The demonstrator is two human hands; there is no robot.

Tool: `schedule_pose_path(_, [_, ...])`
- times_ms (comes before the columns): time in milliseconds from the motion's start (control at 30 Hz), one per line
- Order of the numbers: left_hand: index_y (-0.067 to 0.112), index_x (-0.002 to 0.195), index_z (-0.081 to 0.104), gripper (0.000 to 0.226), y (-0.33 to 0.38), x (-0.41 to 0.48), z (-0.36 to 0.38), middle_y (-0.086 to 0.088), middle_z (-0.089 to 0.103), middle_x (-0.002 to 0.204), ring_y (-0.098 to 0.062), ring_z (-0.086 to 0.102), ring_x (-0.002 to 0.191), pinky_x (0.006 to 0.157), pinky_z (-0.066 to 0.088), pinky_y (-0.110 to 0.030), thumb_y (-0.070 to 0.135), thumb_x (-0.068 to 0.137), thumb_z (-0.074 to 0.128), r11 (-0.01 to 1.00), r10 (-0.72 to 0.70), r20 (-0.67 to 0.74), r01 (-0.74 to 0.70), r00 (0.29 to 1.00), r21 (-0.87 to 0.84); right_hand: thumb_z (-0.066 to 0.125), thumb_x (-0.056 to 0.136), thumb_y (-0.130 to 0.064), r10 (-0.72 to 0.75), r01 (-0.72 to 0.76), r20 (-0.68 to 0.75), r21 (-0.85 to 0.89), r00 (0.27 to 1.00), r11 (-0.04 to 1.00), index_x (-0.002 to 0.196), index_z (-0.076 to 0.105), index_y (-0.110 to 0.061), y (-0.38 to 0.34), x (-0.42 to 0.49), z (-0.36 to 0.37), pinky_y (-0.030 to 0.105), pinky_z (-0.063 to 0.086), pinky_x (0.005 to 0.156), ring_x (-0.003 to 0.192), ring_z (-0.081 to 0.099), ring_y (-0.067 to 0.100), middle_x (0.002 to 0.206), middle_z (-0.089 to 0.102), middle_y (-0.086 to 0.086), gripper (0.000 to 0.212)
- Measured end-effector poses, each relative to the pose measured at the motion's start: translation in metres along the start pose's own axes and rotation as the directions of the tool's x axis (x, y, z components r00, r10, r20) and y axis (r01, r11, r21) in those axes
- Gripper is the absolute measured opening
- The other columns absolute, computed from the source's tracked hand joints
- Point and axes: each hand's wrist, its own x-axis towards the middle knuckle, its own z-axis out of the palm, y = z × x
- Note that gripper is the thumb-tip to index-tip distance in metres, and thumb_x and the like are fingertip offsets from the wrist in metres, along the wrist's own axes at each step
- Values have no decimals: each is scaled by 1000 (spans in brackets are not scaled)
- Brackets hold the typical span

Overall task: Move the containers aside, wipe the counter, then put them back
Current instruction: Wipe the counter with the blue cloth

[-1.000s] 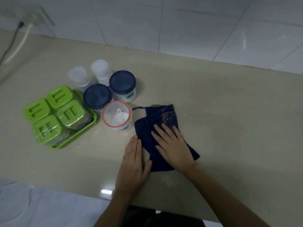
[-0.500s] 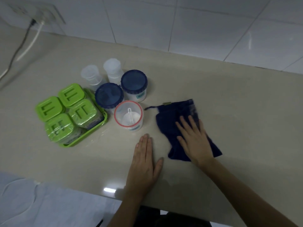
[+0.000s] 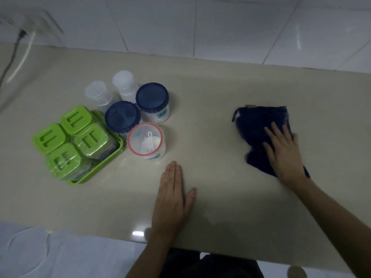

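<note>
A beige stone bench (image 3: 210, 93) is seen below a white tiled wall (image 3: 220, 27). A dark blue cloth (image 3: 255, 125) is pressed flat near the bench's right end by the right hand (image 3: 285, 151), fingers spread, nothing gripped. The left hand (image 3: 170, 201) is laid flat and empty near the front edge. Toward the left end, two blue-lidded jars (image 3: 138, 107), a red-rimmed clear jar (image 3: 146, 141), two frosted plastic cups (image 3: 110, 89) and a green tray of green-lidded boxes (image 3: 76, 141) are grouped.
</note>
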Motion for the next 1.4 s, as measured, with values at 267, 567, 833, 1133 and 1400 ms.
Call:
schedule_pose_path(267, [2, 149, 20, 70, 3, 2, -3, -12, 16, 159, -20, 11, 149, 122, 16, -38, 43, 97, 42, 1000, -14, 44, 13, 999, 26, 25, 98, -35, -286, 285, -2, -62, 958, 956, 143, 36, -14, -113, -24, 24, 49, 14, 117, 143, 25, 32, 152, 35, 6, 52])
schedule_pose_path(567, [3, 150, 19, 70, -1, 2, -5, -11, 15, 160, -18, 9, 149, 122, 15, -39, 42, 96, 41, 1000, -12, 48, 11, 999, 7, 31, 98, -35, -393, 392, 9, 58, 919, 918, 140, 42, -20, -9, 7, 5, 50, 20, 117, 144, 23, 23, 152, 35, 1, 46])
schedule_pose_path(833, [-2, 146, 28, 67, 2, 1, -1, -17, 24, 156, -26, 19, 147, 120, 20, -43, 36, 95, 46, 998, 60, -5, -60, 998, 26, 29, 98, -33, 39, -30, -110, 89, 993, 996, 138, 44, -11, -16, 4, 0, 53, 19, 117, 141, 27, 37, 150, 38, 12, 48])
schedule_pose_path(1133, [10, 152, 11, 66, 34, 8, -7, -3, 7, 161, -12, 4, 149, 122, 3, -30, 38, 99, 37, 987, 93, 41, -87, 995, -135, 37, 97, -30, -506, 506, -15, 75, 862, 859, 139, 44, -19, -53, -56, 27, 44, 17, 118, 143, 26, 23, 151, 37, 0, 44])
schedule_pose_path(1400, [3, 148, 25, 65, 75, 48, 34, -12, 19, 159, -21, 15, 148, 122, 10, -36, 40, 97, 37, 980, 190, 108, -194, 976, 33, 36, 97, -24, 101, -92, -67, 129, 993, 987, 142, 34, -23, 119, -99, -14, 48, 18, 117, 143, 24, 31, 153, 31, 3, 46])
